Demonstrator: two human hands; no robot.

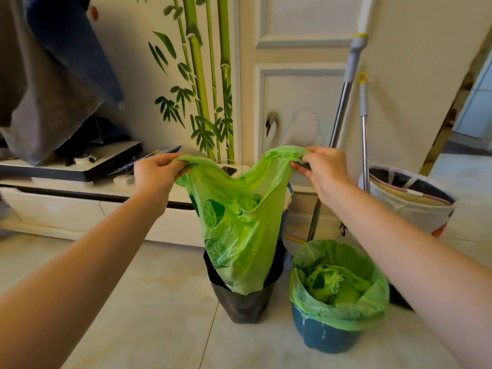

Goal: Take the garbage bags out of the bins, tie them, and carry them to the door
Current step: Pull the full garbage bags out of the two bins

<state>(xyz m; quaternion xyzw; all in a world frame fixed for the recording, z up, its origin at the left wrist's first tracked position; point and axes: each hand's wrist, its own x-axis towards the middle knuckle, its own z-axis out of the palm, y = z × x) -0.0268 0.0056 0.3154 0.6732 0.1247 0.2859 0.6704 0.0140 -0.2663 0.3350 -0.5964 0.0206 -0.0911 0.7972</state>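
Lifting a green garbage bag [239, 230] from the dark bin [243, 302] at lower centre, left hand [155, 173] and right hand [320, 170] fingers pinching its rim corners, possibly risking tearing thin plastic if snagging.

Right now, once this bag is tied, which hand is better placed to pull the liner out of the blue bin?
Probably the right hand: the blue bin with its green liner stands under the right forearm, while the left hand is across the lifted bag and dark bin.
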